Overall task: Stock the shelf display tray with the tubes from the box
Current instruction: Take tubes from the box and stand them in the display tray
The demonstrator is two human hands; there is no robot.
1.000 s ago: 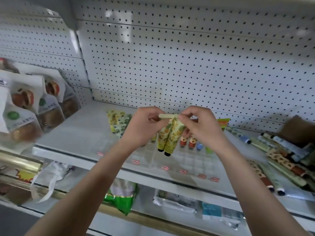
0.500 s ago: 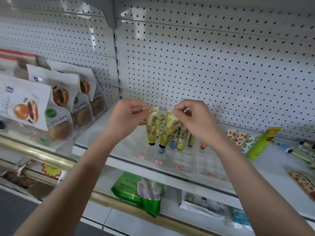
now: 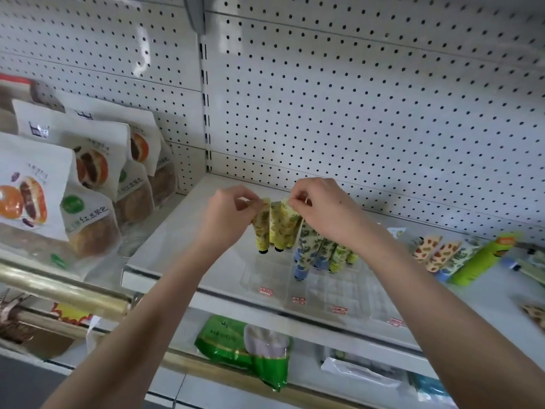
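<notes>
Now | left hand (image 3: 227, 214) pinches flat-crimped yellow tube (image 3: 262, 229) | right hand (image 3: 322, 209) pinches, seemingly, twin tubes (image 3: 282, 228)

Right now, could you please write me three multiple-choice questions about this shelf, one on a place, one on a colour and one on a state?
1. Where are the bread bags relative to the clear tray? A left B right C inside it
2. What colour are the held yellow tubes' caps? A red B black C white
3. What is the left hand doing? A lying flat B gripping a bag C pinching a tube's flat end
Answers: 1 A, they stand in the bay to its left; 2 B, dark caps hang lowest; 3 C, thumb and fingers meet on the crimp.
</notes>
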